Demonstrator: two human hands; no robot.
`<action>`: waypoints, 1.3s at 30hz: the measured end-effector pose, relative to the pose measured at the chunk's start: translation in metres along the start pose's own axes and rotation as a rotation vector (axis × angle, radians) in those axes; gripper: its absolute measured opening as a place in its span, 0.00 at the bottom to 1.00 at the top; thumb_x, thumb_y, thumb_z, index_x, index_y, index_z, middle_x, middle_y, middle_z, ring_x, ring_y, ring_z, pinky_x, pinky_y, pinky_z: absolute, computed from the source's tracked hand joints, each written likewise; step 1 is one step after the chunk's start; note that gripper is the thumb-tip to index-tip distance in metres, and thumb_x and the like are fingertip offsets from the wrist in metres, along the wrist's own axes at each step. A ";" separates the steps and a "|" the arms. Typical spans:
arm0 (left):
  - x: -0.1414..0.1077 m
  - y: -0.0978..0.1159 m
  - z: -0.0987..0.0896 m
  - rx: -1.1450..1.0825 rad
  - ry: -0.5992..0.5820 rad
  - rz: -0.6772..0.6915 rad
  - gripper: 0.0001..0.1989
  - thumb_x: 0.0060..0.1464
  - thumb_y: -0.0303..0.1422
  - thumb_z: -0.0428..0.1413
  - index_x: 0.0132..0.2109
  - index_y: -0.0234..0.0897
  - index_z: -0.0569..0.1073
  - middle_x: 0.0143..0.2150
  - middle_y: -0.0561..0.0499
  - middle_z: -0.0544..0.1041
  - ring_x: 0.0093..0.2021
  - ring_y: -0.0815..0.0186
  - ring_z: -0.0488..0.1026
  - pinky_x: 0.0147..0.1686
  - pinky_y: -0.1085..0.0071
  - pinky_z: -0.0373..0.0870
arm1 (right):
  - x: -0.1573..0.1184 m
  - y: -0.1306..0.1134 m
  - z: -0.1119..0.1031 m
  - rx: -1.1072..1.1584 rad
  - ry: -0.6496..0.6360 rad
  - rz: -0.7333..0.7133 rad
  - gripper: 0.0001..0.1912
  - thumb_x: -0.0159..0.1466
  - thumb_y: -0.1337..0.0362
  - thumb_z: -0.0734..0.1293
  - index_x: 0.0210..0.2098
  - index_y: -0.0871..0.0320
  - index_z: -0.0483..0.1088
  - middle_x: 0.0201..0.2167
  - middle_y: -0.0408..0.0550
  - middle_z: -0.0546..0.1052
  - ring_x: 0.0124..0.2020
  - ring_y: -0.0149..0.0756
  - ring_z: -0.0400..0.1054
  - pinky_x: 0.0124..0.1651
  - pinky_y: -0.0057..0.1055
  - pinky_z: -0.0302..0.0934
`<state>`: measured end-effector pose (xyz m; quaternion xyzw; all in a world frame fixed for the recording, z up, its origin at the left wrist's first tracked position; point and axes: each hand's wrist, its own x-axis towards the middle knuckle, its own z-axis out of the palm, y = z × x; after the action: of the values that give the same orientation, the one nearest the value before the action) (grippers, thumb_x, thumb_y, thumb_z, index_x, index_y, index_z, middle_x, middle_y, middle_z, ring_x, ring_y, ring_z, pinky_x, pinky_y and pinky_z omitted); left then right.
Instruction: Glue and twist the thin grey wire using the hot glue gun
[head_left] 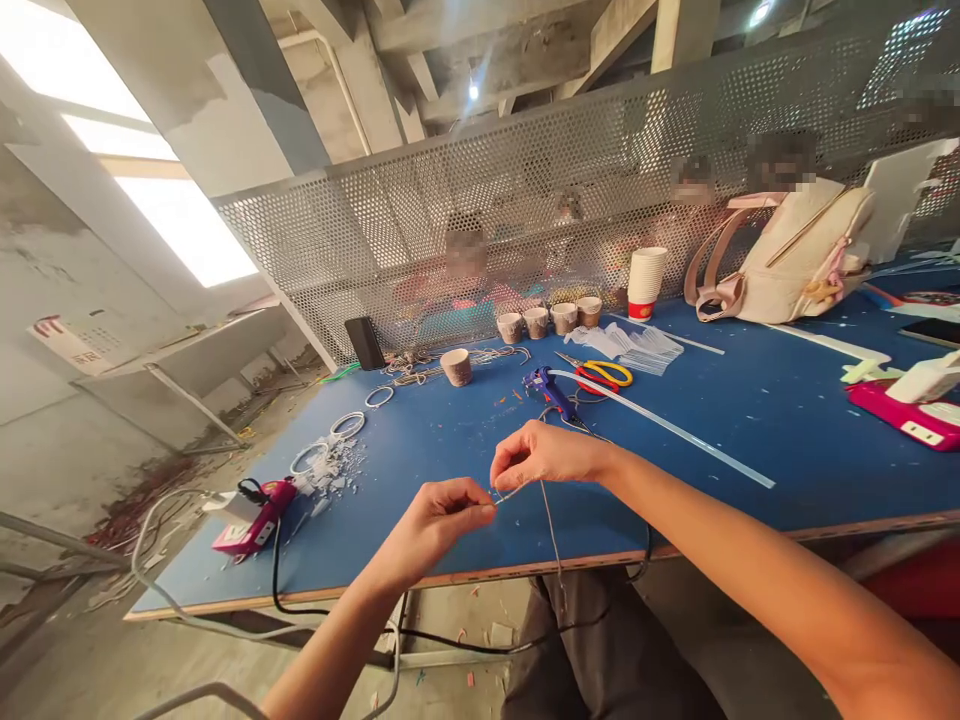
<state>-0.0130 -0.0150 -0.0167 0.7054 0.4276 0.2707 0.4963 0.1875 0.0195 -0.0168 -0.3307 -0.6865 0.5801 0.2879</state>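
Near the front edge of the blue table, my left hand (448, 515) and my right hand (541, 457) pinch a thin pale cord (551, 525) between them. The fingertips of the two hands are close together, and the cord's free length hangs from beside my right hand over the table's edge. Just beyond my right hand lies a blue glue gun (551, 393), with a long clear glue stick (675, 432) reaching to the right from it. Scissors with yellow and red handles (606, 376) lie behind the gun.
Small cups (536, 322), a paper cup stack (646, 283) and a backpack (799, 255) stand along the mesh partition (420, 200). Pink power strips (255, 520) sit at both sides. White rings (347, 426) and scraps lie left. People are behind the mesh.
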 end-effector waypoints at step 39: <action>-0.005 -0.018 0.038 -0.721 0.279 -0.094 0.11 0.43 0.37 0.63 0.27 0.33 0.72 0.33 0.52 0.76 0.13 0.84 0.49 0.15 0.77 0.44 | -0.020 0.050 0.073 0.619 0.435 0.120 0.18 0.45 0.51 0.74 0.22 0.60 0.71 0.13 0.36 0.64 0.15 0.25 0.56 0.20 0.26 0.51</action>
<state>0.0088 -0.0341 -0.0471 0.4217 0.4002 0.4738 0.6615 0.1487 -0.0348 -0.0778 -0.3830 -0.3809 0.6920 0.4788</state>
